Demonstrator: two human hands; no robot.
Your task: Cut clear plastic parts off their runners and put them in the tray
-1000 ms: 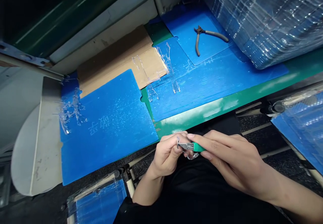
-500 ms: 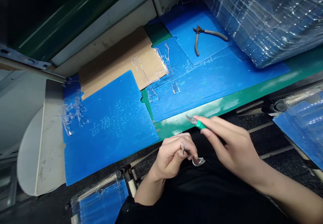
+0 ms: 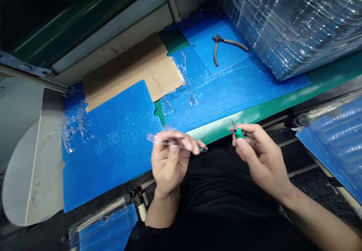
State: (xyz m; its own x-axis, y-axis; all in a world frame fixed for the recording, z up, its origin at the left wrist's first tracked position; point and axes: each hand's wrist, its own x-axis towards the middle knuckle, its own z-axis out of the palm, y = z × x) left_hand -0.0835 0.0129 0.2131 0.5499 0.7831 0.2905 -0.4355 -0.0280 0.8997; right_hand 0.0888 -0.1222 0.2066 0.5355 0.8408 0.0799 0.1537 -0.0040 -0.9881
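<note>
My left hand (image 3: 171,162) is closed on a clear plastic part (image 3: 151,137), blurred by motion. One end of the part sticks out to the left of the fingers, and a small curved end shows beyond the fingertips on the right. In my right hand (image 3: 261,151) is a craft knife (image 3: 239,133) with a green handle, pinched between thumb and fingers, its thin blade pointing up and away from me. The two hands are apart, in front of the bench edge, and the blade does not touch the part.
Clear plastic sprues (image 3: 192,99) lie across a blue sheet (image 3: 217,104) and cardboard (image 3: 121,70). More clear scraps (image 3: 76,128) are heaped at the left. Side cutters (image 3: 216,51) lie open at the back. Stacked clear trays (image 3: 294,28) stand at the right.
My left hand has risen and moved left, turning with the plastic part. My right hand has shifted slightly right, and the blade now points more upward. The view has shifted slightly.
</note>
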